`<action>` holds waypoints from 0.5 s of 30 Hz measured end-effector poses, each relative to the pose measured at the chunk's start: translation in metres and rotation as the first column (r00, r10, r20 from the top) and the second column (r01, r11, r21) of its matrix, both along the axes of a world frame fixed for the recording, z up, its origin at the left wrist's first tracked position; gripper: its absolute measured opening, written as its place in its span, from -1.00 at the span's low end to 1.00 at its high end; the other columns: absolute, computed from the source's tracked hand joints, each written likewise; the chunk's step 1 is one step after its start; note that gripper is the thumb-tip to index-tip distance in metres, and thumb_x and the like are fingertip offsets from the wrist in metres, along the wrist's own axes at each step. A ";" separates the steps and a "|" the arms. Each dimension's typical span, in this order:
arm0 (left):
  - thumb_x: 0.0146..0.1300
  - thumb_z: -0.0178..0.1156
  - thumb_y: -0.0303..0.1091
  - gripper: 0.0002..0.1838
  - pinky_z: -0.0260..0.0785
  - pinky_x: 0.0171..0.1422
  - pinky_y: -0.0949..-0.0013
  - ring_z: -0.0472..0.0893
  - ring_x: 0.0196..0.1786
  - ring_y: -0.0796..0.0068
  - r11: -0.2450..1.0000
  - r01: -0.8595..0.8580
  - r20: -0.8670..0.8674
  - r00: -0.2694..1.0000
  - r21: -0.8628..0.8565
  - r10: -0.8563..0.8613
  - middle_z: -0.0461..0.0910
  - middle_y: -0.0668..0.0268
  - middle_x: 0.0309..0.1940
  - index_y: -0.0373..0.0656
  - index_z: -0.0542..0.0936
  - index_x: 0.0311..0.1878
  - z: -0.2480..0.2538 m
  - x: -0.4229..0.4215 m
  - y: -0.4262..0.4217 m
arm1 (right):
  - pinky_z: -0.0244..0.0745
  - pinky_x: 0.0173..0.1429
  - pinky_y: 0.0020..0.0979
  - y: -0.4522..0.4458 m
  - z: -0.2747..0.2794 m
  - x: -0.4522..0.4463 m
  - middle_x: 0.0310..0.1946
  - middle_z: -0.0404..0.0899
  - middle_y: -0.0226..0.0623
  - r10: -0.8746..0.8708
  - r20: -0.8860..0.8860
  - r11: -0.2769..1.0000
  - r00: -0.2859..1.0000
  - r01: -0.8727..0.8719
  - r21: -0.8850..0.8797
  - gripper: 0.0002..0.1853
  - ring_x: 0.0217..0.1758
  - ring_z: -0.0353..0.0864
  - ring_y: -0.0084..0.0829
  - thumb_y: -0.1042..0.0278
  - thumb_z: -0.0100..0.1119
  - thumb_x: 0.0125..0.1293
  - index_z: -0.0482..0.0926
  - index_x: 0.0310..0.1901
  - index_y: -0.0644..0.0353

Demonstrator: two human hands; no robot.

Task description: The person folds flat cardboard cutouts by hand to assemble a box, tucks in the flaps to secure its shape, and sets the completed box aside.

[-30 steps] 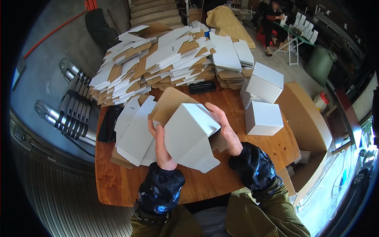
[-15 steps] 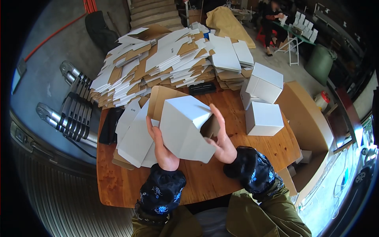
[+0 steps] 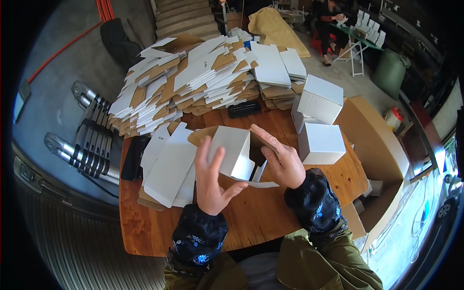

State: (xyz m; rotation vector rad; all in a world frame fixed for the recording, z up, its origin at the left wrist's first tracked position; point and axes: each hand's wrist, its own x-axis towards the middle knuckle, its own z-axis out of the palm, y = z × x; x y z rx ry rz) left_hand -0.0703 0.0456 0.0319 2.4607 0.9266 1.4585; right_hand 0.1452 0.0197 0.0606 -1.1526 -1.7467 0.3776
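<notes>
A white cardboard box [image 3: 233,150], partly folded up, is tilted above the front of the table. Its open end faces right, a brown inner flap shows at its far left, and a white flap sticks out at its near side. My right hand [image 3: 284,162] grips the box by its right side, fingers along the upper edge and thumb near the opening. At the box's left, my left hand [image 3: 211,181] has its fingers spread; whether the fingertips touch the box I cannot tell. Flat white box blanks [image 3: 169,166] lie left of my left hand.
A big heap of flat cartons [image 3: 193,79] covers the table's [image 3: 251,220] far side. Folded white boxes [image 3: 321,143] stand at right, beside a large brown carton [image 3: 374,137]. A black object [image 3: 244,109] lies behind the box. A person [image 3: 328,26] sits at a far table.
The box has turned and tipped, so its opening shows more. My left hand has come off its side and spread its fingers, while my right hand has closed over the right edge.
</notes>
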 end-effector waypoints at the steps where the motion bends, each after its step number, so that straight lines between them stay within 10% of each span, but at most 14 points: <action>1: 0.08 0.42 0.15 -0.05 0.08 0.46 -0.12 0.17 0.45 -0.19 0.999 0.040 -0.060 0.997 -0.011 -0.041 0.06 -0.13 0.47 -0.05 0.25 0.47 0.003 0.000 0.000 | 0.64 0.04 -0.27 -0.002 0.002 0.000 0.12 0.61 -0.06 -0.009 0.005 0.999 1.000 0.010 -0.048 -0.45 0.05 0.67 -0.05 0.56 0.04 0.39 0.34 0.40 0.01; 11: 0.10 0.31 0.35 -0.05 0.17 0.45 0.11 0.22 0.40 0.13 0.856 0.323 0.460 0.881 -0.404 -0.116 0.12 0.08 0.32 -0.14 0.36 0.40 0.003 0.005 -0.007 | 0.67 -0.18 -0.42 -0.007 0.004 0.007 -0.13 0.73 -0.17 -0.103 -0.115 0.970 0.988 0.125 0.208 -0.67 -0.24 0.77 -0.30 0.55 0.34 0.21 0.64 0.04 0.22; 15: 0.22 0.22 0.25 -0.13 0.16 0.46 0.13 0.18 0.42 0.16 0.866 0.262 0.362 0.927 -0.427 -0.102 0.07 0.09 0.33 -0.15 0.31 0.43 0.017 0.000 -0.005 | 0.66 -0.27 -0.42 -0.003 0.019 0.006 -0.21 0.74 -0.22 -0.113 0.002 0.930 0.994 0.105 0.353 -0.64 -0.32 0.75 -0.34 0.54 0.40 0.15 0.65 0.02 0.20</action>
